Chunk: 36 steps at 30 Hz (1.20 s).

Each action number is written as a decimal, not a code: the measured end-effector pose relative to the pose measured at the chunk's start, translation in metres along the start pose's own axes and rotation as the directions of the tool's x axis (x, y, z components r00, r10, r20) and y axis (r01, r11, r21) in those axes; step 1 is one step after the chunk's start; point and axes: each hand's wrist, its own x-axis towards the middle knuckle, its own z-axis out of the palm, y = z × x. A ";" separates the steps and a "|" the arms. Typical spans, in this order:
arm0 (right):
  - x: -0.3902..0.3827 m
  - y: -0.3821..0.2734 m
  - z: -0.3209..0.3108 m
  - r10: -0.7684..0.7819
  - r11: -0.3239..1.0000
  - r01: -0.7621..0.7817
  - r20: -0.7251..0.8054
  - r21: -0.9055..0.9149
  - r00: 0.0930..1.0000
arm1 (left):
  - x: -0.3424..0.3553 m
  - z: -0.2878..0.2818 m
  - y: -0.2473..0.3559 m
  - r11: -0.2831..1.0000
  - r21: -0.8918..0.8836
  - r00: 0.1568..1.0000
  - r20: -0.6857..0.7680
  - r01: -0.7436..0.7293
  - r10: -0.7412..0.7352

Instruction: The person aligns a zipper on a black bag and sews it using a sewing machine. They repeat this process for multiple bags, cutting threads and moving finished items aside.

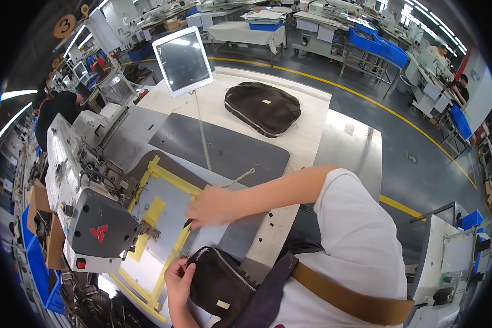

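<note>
Tabletop (310, 112) bore far bag (262, 112) | my left hand (179, 280) pinched near bag (213, 279) | right hand (213, 208) blurred by tape (173, 180), grip unclear | neither lay under machine (115, 221); how finished, I couldn't tell

Two bags (262, 112), one left hand (179, 280), one right hand (212, 208).
Also in view: two bag labels (222, 304), one tablet (183, 61), one near machine head (101, 218), one red switch (81, 263) on it, one brown strap (355, 296), one green floor arrow (410, 157).
</note>
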 end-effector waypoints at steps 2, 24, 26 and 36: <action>0.016 -0.012 0.009 -0.151 0.987 0.154 -0.060 0.047 0.987 | 0.000 0.000 -0.002 1.000 0.007 1.000 -0.006 -0.002 0.002; 0.044 -0.031 0.025 -0.231 0.969 0.241 -0.150 0.052 0.961 | -0.003 -0.004 0.005 0.989 0.137 0.998 0.015 -0.063 0.061; 0.046 -0.038 0.027 -0.210 0.974 0.217 -0.096 0.067 0.973 | -0.004 -0.004 0.004 0.989 0.124 0.997 0.019 -0.081 0.080; 0.032 0.057 0.001 0.237 0.954 -0.253 -0.108 -0.161 0.965 | 0.000 -0.004 -0.003 0.987 -0.126 0.985 -0.152 -0.103 0.083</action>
